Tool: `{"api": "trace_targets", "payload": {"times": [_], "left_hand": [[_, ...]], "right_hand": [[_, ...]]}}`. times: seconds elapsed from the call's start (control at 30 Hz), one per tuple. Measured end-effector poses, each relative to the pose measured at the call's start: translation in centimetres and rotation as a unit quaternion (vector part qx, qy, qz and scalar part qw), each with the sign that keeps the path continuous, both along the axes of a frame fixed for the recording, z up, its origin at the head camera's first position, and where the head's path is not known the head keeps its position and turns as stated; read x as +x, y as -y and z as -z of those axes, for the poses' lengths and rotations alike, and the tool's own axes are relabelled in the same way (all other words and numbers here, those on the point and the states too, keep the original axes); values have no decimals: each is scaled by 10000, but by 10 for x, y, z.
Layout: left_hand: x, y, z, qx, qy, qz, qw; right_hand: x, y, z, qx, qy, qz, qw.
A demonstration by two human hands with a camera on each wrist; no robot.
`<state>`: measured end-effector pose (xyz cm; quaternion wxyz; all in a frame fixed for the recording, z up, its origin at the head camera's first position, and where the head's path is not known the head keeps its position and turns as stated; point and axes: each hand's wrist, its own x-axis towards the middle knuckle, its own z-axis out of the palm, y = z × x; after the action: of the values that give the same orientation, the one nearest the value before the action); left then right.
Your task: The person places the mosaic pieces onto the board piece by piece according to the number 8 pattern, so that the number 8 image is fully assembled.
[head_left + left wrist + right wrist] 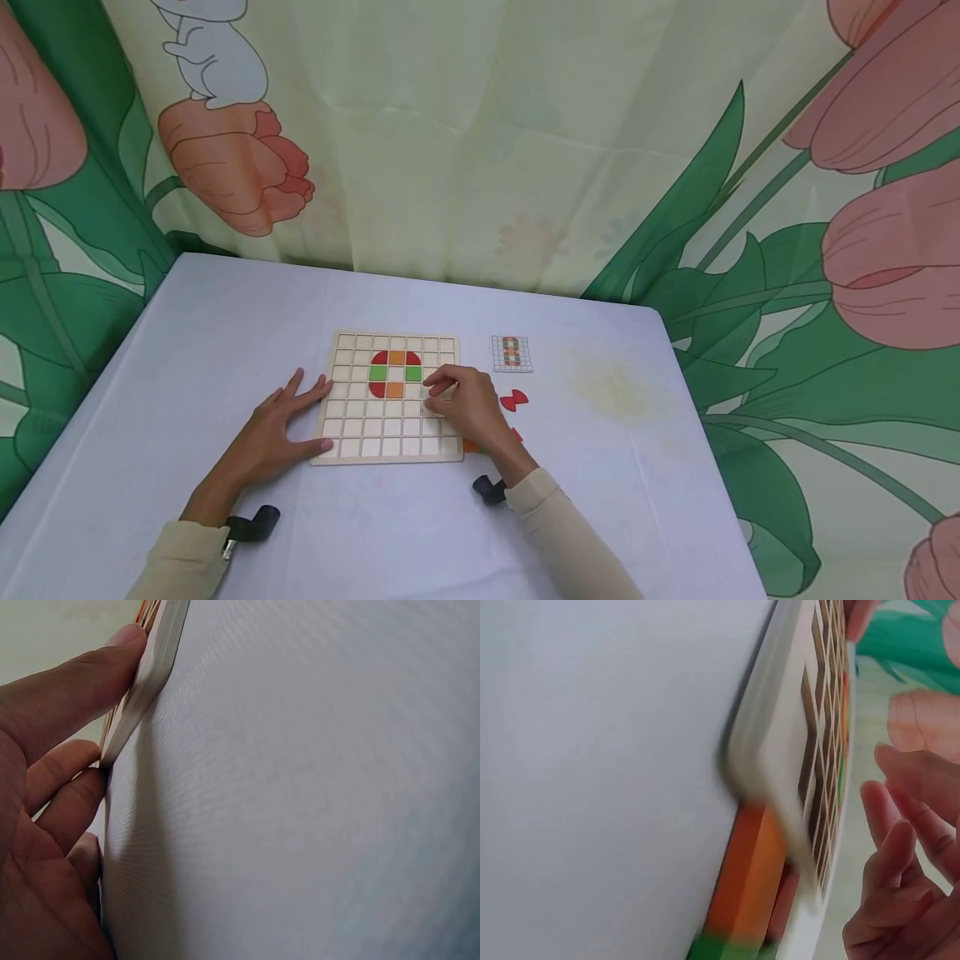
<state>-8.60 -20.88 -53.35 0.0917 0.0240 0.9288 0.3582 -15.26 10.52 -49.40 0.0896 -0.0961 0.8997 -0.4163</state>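
A wooden grid board (pixel 372 427) lies on the white-covered table. In its upper middle, red corner tiles (pixel 378 358), orange tiles (pixel 394 390) and green tiles (pixel 413 374) form a ring around a bare cell. My left hand (pixel 273 429), fingers spread, touches the board's left edge; in the left wrist view the thumb (pixel 82 686) rests against its side. Over the board's right part hovers my right hand (pixel 468 408), fingers loosely bent. The right wrist view shows nothing between its thumb and fingers (pixel 922 780).
Right of the board lie a small pattern card (pixel 512 353) and red pieces (pixel 513 400). Orange pieces (pixel 739 877) and a green piece (pixel 724 949) sit against the board's right edge, partly hidden by my right hand in the head view. A printed curtain (pixel 465 150) hangs behind the table.
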Motion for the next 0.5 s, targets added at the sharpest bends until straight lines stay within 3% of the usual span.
{"api": "trace_targets", "payload": {"times": [0.23,0.5], "left_hand": [[0,0,0,4,-11,8,10000],[0,-1,-1,29,-28,10,10000]], "right_hand": [[4,-34,1,-129,-70,316,9994],[13,-62,2,89,89,792,9968]]}}
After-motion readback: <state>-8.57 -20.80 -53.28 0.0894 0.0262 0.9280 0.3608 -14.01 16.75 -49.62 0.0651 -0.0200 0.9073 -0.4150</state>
